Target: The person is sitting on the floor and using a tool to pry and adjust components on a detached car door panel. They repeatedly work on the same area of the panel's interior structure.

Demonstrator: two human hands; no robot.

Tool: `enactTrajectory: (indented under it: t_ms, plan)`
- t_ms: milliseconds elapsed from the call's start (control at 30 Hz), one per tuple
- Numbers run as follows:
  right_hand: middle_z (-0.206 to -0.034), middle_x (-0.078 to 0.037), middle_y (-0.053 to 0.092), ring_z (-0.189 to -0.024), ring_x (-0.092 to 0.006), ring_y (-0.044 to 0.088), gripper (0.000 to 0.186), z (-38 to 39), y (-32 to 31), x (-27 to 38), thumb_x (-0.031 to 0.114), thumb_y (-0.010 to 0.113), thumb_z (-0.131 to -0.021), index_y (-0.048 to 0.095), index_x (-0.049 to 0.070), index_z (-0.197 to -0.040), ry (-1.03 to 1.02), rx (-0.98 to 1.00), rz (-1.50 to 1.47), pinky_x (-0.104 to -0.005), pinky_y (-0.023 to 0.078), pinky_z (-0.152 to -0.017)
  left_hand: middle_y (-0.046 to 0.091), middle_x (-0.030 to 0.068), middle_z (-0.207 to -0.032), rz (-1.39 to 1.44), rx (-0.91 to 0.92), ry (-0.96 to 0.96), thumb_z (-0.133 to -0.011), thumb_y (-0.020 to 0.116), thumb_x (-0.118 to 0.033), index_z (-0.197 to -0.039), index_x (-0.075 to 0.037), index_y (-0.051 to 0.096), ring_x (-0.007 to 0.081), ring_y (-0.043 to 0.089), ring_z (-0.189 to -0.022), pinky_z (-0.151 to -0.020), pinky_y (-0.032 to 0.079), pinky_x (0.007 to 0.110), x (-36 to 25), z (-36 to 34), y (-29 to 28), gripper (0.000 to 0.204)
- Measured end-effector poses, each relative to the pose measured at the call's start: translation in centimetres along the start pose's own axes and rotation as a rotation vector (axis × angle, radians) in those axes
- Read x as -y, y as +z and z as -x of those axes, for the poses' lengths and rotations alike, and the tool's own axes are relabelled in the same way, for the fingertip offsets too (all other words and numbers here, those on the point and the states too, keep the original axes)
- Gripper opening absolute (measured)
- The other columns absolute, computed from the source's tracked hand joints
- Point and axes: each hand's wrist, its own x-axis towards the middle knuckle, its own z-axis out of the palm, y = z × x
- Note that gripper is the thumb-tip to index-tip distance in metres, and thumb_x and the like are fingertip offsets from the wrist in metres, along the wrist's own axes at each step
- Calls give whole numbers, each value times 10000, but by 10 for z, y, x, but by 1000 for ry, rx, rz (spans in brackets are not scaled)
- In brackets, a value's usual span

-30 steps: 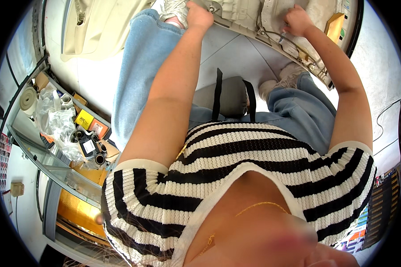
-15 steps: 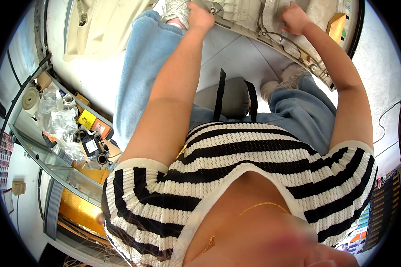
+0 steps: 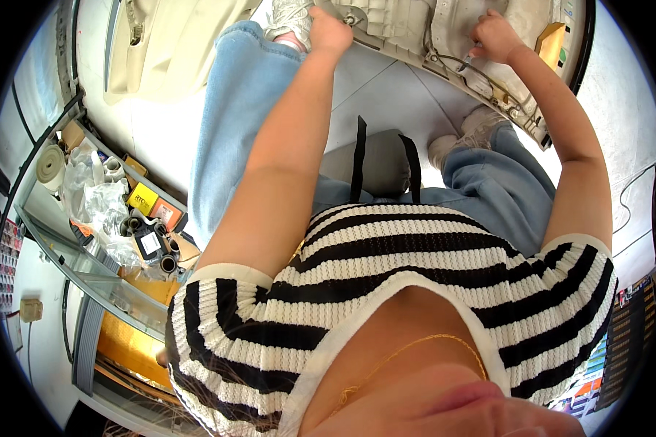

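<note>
A large beige moulded panel (image 3: 397,36), with brackets and wiring on its face, lies across the top of the view. At its left end, beside my shoe, my left hand (image 3: 331,33) curls over the panel's edge; its fingertips are mostly hidden. My right hand (image 3: 497,38) is bent closed above the panel's right part. From under its fingers pokes a small, pale bluish tip (image 3: 466,63), too small to name. A dark cable (image 3: 444,57) runs along the panel just below that hand.
Another beige moulded panel (image 3: 164,54) lies at the upper left. On the left, a glass cabinet (image 3: 80,266) carries plastic bags (image 3: 103,207), boxes and rolls. A grey cushion (image 3: 375,164) with black straps sits between my legs. A yellow-brown piece (image 3: 551,45) stands at the panel's right end.
My right hand has shifted slightly to the right and down over the panel, and the bluish tip now shows under its fingers. The left hand has stayed nearly in place.
</note>
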Motion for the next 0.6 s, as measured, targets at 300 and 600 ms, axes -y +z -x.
enactTrajectory:
  t_ms: [300, 600]
  plan:
    - [-647, -61, 600, -761, -207, 553, 280, -3, 5, 3, 369, 721, -632, 647, 99, -618, 22, 55, 122, -322, 368, -806, 579, 311, -976, -28, -30, 8, -763, 576, -122, -1087, 140, 236, 391, 587, -946, -845, 462, 383, 1, -2, 3, 537]
    - [-680, -76, 629, -763, -208, 591, 289, -10, 6, 7, 386, 715, -648, 668, 101, -652, 133, 126, 178, -314, 380, -813, 585, 313, -948, -34, -38, 34, -764, 557, -92, -1100, 157, 212, 393, 593, -919, -821, 469, 394, 2, -2, 4, 542]
